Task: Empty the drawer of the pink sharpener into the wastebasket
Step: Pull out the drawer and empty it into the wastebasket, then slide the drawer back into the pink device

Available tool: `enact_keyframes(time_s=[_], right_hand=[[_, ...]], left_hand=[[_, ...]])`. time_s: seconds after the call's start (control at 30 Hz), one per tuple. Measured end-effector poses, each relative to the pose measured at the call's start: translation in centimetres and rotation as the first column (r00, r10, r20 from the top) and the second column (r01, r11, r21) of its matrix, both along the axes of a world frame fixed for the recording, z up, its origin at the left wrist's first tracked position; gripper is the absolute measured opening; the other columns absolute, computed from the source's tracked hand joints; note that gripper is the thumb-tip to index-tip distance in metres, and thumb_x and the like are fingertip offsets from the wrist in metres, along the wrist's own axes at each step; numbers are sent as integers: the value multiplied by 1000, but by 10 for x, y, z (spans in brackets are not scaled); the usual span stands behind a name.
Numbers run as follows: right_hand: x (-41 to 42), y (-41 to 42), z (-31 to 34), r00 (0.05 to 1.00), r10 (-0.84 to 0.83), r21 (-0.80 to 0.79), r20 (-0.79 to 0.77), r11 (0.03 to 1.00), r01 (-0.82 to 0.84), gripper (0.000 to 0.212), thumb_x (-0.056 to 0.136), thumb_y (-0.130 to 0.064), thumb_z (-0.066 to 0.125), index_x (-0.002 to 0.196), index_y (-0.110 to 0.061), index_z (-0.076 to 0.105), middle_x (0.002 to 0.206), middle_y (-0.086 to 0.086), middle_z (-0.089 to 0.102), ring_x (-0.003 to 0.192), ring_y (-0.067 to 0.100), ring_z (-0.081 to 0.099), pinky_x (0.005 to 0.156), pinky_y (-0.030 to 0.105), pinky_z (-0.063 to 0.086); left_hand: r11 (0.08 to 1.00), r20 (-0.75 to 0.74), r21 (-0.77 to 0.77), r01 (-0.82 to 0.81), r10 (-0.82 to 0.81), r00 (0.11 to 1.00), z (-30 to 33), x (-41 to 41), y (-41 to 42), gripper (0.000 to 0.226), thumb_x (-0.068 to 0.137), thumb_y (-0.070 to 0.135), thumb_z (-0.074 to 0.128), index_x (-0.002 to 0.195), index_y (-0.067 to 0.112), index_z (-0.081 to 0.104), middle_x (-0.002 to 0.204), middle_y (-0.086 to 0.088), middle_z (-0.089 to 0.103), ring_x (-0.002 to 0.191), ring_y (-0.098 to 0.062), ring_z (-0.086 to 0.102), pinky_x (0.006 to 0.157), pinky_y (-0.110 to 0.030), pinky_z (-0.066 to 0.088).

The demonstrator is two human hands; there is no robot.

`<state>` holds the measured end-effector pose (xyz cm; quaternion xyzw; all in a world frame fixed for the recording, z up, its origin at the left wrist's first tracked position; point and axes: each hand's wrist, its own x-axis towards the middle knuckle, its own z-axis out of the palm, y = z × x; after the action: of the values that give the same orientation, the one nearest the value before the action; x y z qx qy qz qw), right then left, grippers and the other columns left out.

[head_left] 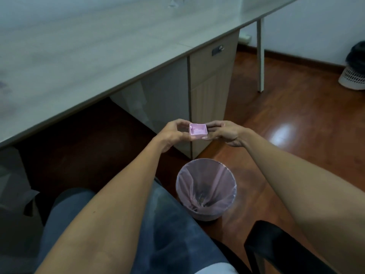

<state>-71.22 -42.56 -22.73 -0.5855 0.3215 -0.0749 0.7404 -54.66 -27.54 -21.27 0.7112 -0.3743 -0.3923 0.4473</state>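
Observation:
The small pink sharpener drawer [198, 131] is held upright, open side up, between both hands in front of the desk cabinet. Its inside looks bare. My left hand [173, 135] pinches its left end and my right hand [225, 133] pinches its right end. The wastebasket [206, 189], lined with a pale pink bag, stands on the wooden floor below and nearer to me than the drawer. A little debris lies at its bottom. The sharpener body itself is not in view.
A long pale desk [83, 56] runs across the upper left, with a cabinet [209, 89] under it. My legs in jeans [167, 224] and a black chair arm [276, 246] are in the foreground. A white fan [353, 76] sits far right on the floor.

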Motion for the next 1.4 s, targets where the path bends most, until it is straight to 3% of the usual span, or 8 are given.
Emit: enact_keyframes(time_s=[0.13, 0.37, 0.47, 0.63, 0.77, 1.0, 1.23, 1.4], right_hand=[[10, -2, 40, 996, 34, -93, 84, 995, -26, 51, 74, 23, 70, 116, -4, 66, 121, 17, 70, 105, 21, 71, 85, 24, 60], [36, -4, 124, 973, 109, -200, 204, 977, -68, 48, 73, 23, 69, 111, -7, 69, 113, 13, 73, 104, 18, 72, 82, 20, 58], [56, 2, 162, 957, 164, -249, 240, 963, -103, 49, 76, 22, 69, 116, -5, 68, 117, 13, 73, 114, 23, 69, 86, 22, 58], [97, 28, 217, 922, 245, -313, 298, 938, -148, 55, 80, 22, 66, 132, 7, 58, 127, 19, 67, 118, 26, 65, 95, 24, 56], [141, 53, 249, 872, 365, -367, 326, 899, -239, 52, 81, 16, 68, 131, 6, 60, 130, 21, 66, 120, 25, 66, 95, 21, 55], [229, 120, 286, 762, 553, -439, 336, 808, -393, 50, 83, 10, 71, 132, 5, 61, 129, 19, 68, 124, 24, 64, 103, 25, 50], [306, 195, 294, 669, 665, -443, 333, 736, -512, 46, 85, 5, 72, 131, 3, 63, 126, 14, 71, 118, 18, 68, 95, 19, 53], [358, 229, 282, 725, 603, -412, 332, 785, -464, 57, 83, 1, 76, 135, 8, 55, 126, 20, 69, 112, 19, 70, 100, 25, 53]], left_hand=[[994, 79, -107, -18, 26, 997, 32, 10, 4, 61, 62, 11, 92, 118, 17, 66, 123, -7, 70, 116, -23, 66, 105, -43, 52], [973, 233, -230, -6, 61, 971, 116, 35, 14, 61, 67, 17, 91, 124, 14, 67, 120, -4, 72, 113, -19, 69, 101, -39, 55], [962, 282, -271, -18, 98, 954, 152, 52, 26, 62, 65, 27, 91, 122, 17, 69, 118, 0, 74, 113, -15, 69, 104, -37, 52], [946, 261, -321, -47, 137, 956, 208, 80, 60, 45, 74, 13, 86, 115, 18, 70, 121, -4, 72, 114, -21, 69, 104, -36, 52], [928, 257, -354, -117, 217, 942, 238, 109, 95, 53, 72, 19, 88, 121, 12, 69, 121, -4, 73, 114, -20, 70, 106, -36, 50], [855, 233, -442, -273, 403, 885, 268, 159, 182, 54, 73, 22, 87, 122, 10, 69, 117, -4, 76, 110, -21, 72, 102, -34, 51], [792, 257, -429, -435, 568, 782, 276, 209, 264, 53, 74, 31, 87, 122, 14, 70, 114, -1, 77, 110, -18, 72, 92, -33, 53], [726, 226, -449, -522, 657, 720, 273, 240, 315, 43, 82, 20, 81, 121, 8, 70, 117, -8, 75, 104, -20, 71, 95, -30, 54]])
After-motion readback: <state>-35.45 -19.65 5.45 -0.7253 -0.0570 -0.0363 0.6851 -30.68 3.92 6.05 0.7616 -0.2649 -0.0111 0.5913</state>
